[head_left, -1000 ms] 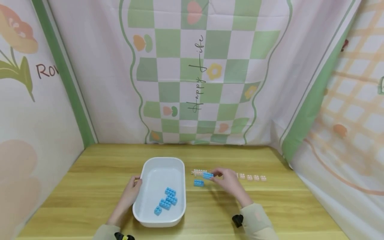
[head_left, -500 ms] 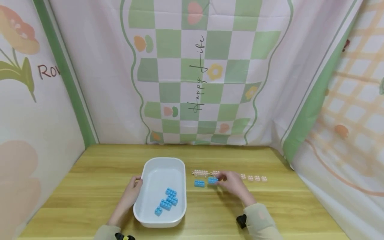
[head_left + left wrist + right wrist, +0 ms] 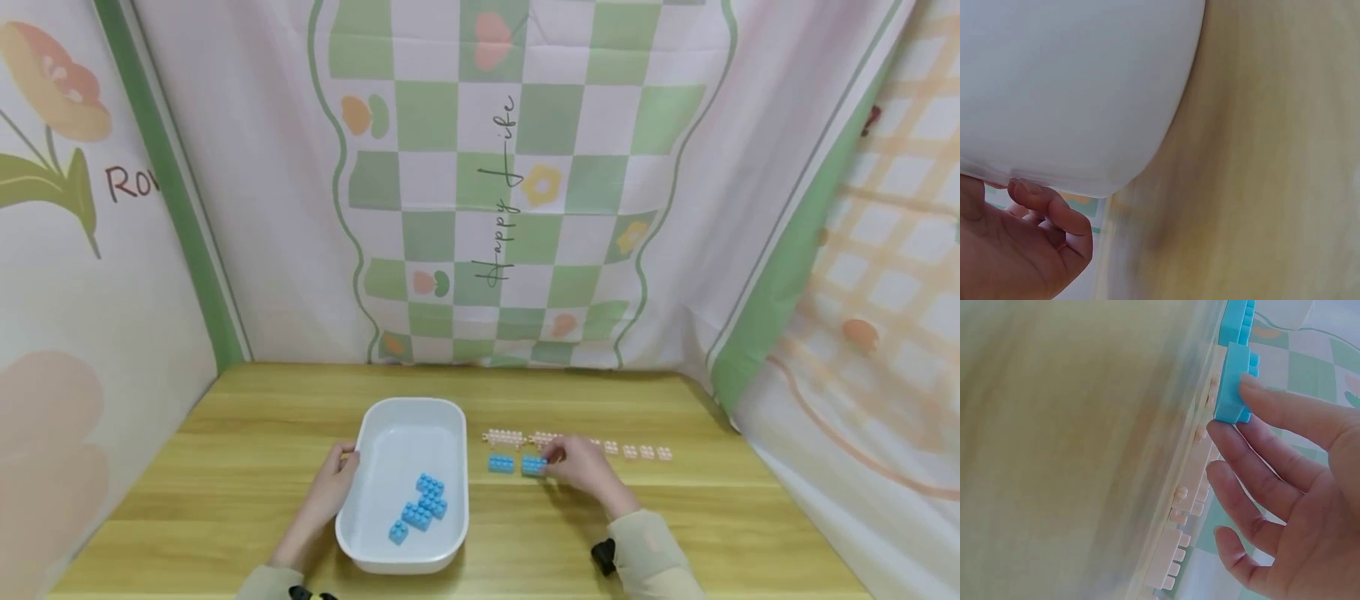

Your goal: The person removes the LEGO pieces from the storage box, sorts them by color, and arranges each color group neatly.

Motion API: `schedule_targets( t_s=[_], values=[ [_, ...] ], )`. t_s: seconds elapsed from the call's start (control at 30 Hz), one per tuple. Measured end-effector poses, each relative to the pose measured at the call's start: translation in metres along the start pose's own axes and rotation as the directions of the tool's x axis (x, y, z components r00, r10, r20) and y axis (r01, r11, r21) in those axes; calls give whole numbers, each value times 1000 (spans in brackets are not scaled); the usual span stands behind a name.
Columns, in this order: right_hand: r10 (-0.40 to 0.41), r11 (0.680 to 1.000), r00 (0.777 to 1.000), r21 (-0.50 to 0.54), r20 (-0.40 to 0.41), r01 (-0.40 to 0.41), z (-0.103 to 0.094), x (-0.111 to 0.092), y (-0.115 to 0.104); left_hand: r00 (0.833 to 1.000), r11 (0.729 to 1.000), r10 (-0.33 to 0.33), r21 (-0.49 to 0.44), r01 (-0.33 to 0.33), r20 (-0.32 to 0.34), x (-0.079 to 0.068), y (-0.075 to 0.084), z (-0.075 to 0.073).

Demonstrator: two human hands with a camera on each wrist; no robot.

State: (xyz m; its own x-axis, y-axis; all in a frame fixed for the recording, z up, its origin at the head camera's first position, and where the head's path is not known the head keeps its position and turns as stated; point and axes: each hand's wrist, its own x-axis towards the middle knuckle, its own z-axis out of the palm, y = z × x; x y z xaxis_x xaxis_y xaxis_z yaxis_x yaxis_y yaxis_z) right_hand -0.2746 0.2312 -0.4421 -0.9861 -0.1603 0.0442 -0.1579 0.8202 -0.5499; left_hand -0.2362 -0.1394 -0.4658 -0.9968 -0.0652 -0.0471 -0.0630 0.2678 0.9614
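Viewing through the head camera, I have the right hand (image 3: pixel 583 467) pinching a blue block (image 3: pixel 533 467) between thumb and fingers (image 3: pixel 1254 462), spread only to its thickness, over the counter (image 3: pixel 225 467) just right of a second blue block (image 3: pixel 501 464) and before the pink blocks (image 3: pixel 506 437). I have the left hand (image 3: pixel 333 483) gripping the white tray (image 3: pixel 464 475) at its left rim, fingers curled; four more blue blocks (image 3: pixel 417 516) lie inside.

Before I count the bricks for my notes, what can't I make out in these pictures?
Head view: part of the pink brick row, hidden behind the right hand.
Left wrist view: the blue bricks inside the white tray, hidden by its wall.
Right wrist view: the far end of the upper blue brick, cut off by the top edge.
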Motion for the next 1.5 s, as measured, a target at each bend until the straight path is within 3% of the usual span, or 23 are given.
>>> schedule_targets(
  t_s=[1.13,1.33,1.5],
  values=[
    [50,997,995,-70,81,-44,-1,6,-5,1000,1000,-11,-7,11,-3,2,-2,2],
    [46,997,996,-57,70,-42,-7,2,-9,1000,1000,-10,-4,10,-4,2,-1,2],
    [-5,1000,1000,-20,12,5,-17,2,-13,1000,1000,-20,8,20,-7,3,-1,1]
  ],
)
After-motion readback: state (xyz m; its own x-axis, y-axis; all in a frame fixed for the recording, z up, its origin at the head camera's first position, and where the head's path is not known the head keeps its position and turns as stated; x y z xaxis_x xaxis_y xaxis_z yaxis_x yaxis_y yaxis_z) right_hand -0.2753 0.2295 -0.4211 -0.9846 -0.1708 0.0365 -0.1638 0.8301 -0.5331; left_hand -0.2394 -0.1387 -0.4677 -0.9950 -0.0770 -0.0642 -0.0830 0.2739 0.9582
